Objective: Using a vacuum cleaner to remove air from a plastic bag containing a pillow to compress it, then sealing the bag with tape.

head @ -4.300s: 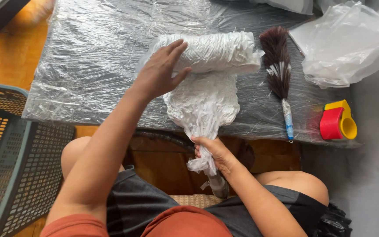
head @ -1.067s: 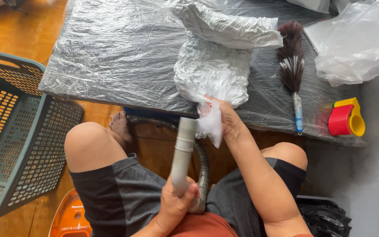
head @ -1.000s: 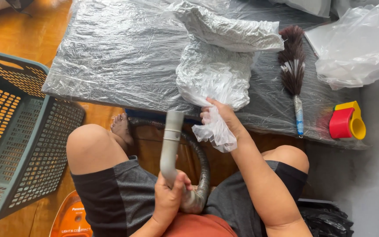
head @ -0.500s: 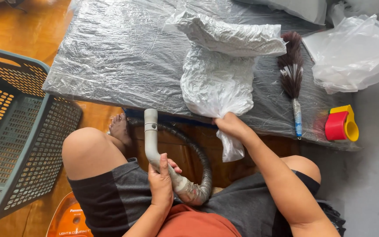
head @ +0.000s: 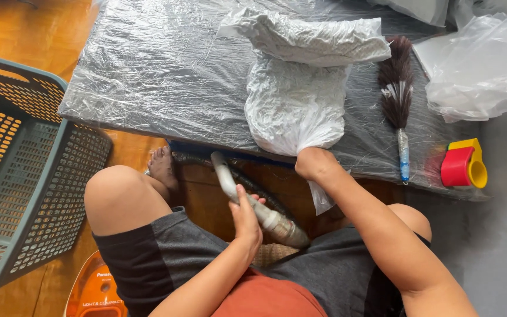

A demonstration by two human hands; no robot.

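Observation:
A clear plastic bag stuffed with white fabric (head: 297, 103) lies on the low table wrapped in plastic film (head: 148, 76). Its twisted neck hangs over the near table edge. My right hand (head: 315, 164) is closed around that neck at the edge. My left hand (head: 244, 214) grips a grey vacuum hose nozzle (head: 227, 179), which is tilted away to the left, apart from the bag. The black hose (head: 253, 188) curls under the table in front of my lap.
A grey slotted laundry basket (head: 24, 176) stands at my left. An orange vacuum body (head: 95, 290) sits by my left thigh. On the table's right lie a feather duster (head: 397, 100), red and yellow tape rolls (head: 465, 167) and another plastic bag (head: 482, 64).
My left hand took the vacuum nozzle up to the bag's neck, then lowered and tilted it away leftwards. My right hand slid up the neck to the table edge, keeping its grip.

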